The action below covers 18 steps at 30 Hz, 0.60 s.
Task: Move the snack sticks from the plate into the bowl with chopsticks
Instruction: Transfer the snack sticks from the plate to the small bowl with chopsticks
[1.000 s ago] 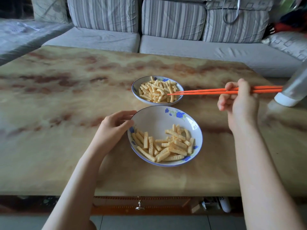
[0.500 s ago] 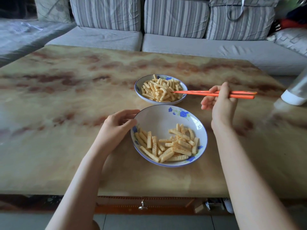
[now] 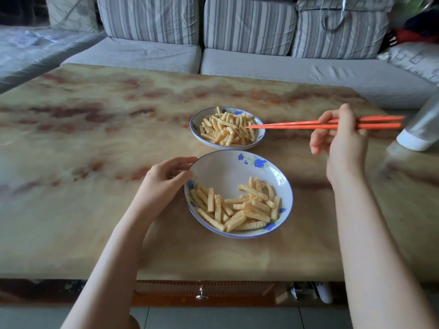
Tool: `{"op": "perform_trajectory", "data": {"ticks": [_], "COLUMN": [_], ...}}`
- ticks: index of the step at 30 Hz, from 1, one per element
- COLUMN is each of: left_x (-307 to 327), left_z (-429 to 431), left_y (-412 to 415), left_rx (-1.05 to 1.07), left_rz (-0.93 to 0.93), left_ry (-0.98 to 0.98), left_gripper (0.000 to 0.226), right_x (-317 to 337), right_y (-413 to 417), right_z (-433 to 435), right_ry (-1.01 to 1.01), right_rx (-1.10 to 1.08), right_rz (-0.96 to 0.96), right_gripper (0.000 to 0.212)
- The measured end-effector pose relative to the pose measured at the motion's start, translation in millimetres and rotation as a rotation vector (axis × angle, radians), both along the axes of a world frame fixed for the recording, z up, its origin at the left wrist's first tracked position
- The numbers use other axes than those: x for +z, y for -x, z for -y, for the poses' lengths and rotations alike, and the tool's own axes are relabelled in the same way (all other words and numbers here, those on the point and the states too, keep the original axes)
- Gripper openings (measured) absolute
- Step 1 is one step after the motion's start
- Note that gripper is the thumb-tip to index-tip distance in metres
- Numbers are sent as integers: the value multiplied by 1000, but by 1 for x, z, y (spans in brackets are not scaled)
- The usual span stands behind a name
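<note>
A white plate (image 3: 225, 170) with blue flowers sits near me on the table, with several ridged yellow snack sticks (image 3: 240, 210) in its near half. Just behind it stands a smaller matching bowl (image 3: 193, 126) heaped with snack sticks (image 3: 225, 130). My left hand (image 3: 164, 181) grips the plate's left rim, thumb on the edge. My right hand (image 3: 342, 141) holds a pair of orange chopsticks (image 3: 285, 125) almost level, pointing left. Their tips lie close together over the bowl's right side, and I see no stick between them.
The marbled table (image 3: 95, 138) runs wide to the left and behind the dishes. A white-bottomed bottle (image 3: 420, 131) stands blurred at the right edge, close to the chopsticks' back ends. A striped grey sofa (image 3: 261, 65) borders the table's far side.
My right hand has drawn back to the right since half a second ago, while the chopstick tips stay at the bowl's right side. My left hand keeps its hold on the plate.
</note>
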<state>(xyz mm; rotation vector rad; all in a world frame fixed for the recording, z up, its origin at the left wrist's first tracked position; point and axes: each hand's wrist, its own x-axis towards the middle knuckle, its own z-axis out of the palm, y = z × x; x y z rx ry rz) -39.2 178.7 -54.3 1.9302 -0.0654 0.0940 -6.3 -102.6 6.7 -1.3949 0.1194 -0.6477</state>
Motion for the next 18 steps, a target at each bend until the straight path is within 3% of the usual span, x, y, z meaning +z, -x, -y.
{"op": "perform_trajectory", "data": {"ticks": [8, 18], "left_x": [2, 2], "left_z": [0, 1], "left_y": [2, 2], "left_rx": [-1, 7], "left_rz": [-18, -21], "left_ry": [-2, 8], "left_gripper": [34, 32], "right_x": [19, 27], "right_y": [24, 38], "right_z": [21, 34], "right_ry": [166, 248], "right_rx": [315, 389], "right_rz": [-142, -215], "right_gripper": [51, 52]}}
